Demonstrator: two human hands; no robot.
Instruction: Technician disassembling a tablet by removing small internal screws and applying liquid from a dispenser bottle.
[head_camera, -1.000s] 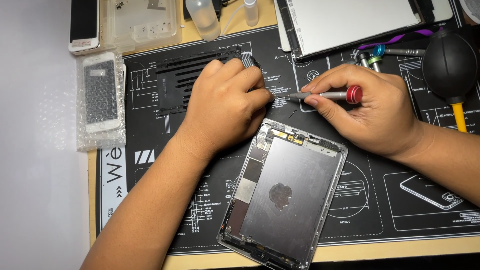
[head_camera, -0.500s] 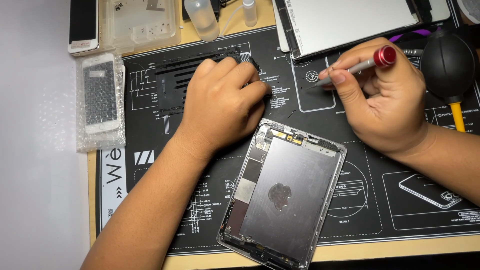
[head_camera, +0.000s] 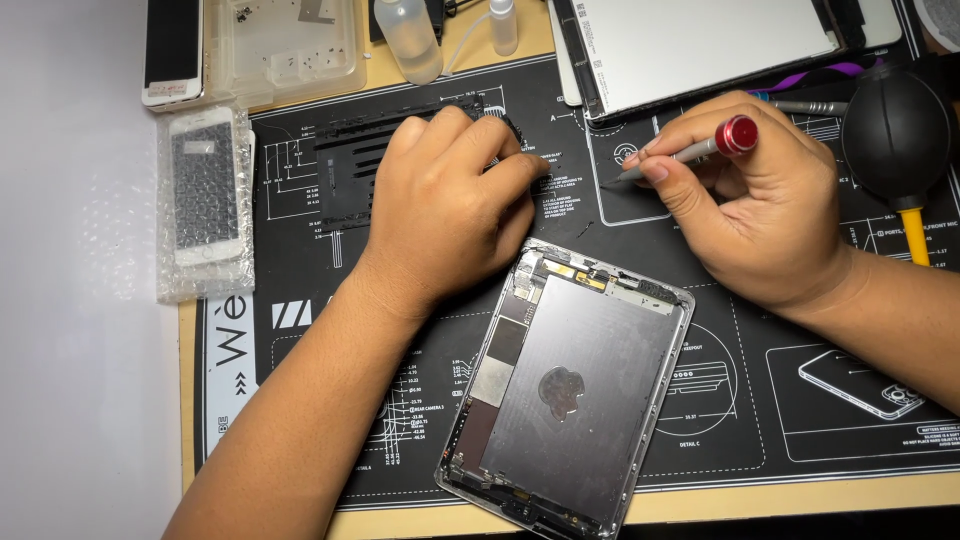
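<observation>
My right hand (head_camera: 765, 215) pinches a slim screwdriver (head_camera: 690, 152) with a red cap between thumb and fingertips, the other fingers curled loosely. Half a second ago the red cap sat higher and further right, near the white panel; now the tool has dropped and lies flatter, its tip pointing left and down at the black work mat (head_camera: 760, 420), at the edge of a printed square. A second ago the same tool lay nearly level, with the cap closer to my wrist.

My left hand (head_camera: 450, 205) has hardly moved across the three frames. It rests knuckles-up, fingers bent, on a black flat part (head_camera: 345, 175) lying on the mat; I cannot tell whether the fingertips grip anything, because the hand hides them.

Just below both hands lies the opened tablet shell (head_camera: 570, 390), tilted, grey metal inside showing, untouched by either hand and in the same place as before.

Further out: a white screen panel (head_camera: 710, 45) at the top, a black rubber air blower (head_camera: 895, 135) with a yellow nozzle at the right, a clear plastic bottle (head_camera: 408, 35), a clear parts tray (head_camera: 285, 45), and a phone in bubble wrap (head_camera: 205, 190) at the left. My right wrist covers part of the mat's printed drawings.
</observation>
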